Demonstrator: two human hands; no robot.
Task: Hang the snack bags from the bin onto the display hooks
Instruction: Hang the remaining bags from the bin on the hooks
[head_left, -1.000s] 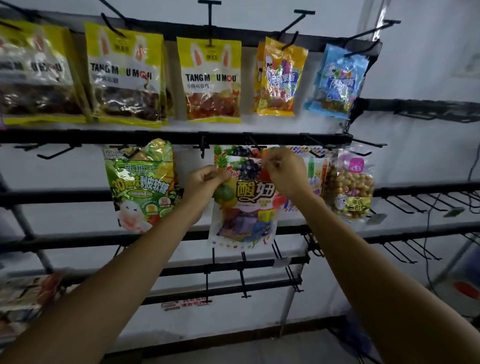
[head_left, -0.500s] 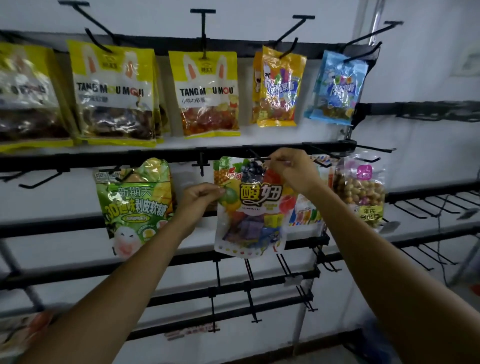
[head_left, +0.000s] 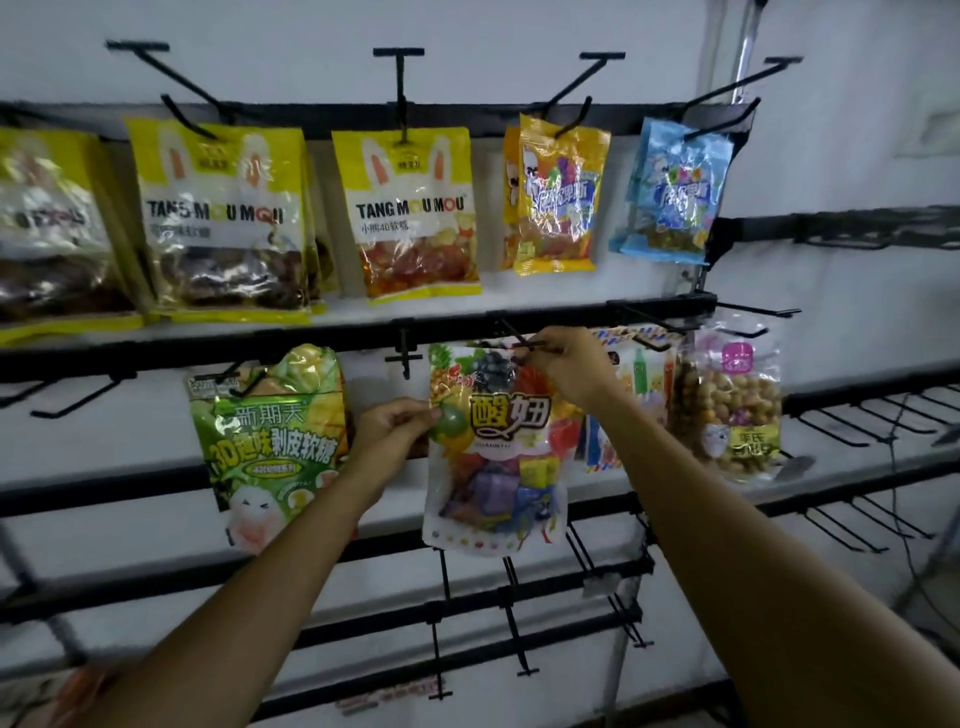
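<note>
Right hand: my fingertips pinch the top edge of the glossy white plastic snack bag with fruit pictures, just at the thin black metal hook; I cannot tell if the hole is on it.
Left hand: I pinch the bag's left edge, beside a printed green fruit.
Bag: upright under the black rail; large Chinese characters on the front, small print unreadable.
Left neighbour: green pouch, "3D" readable.
Upper row: yellow bags say "TANG MOU MOU".
</note>
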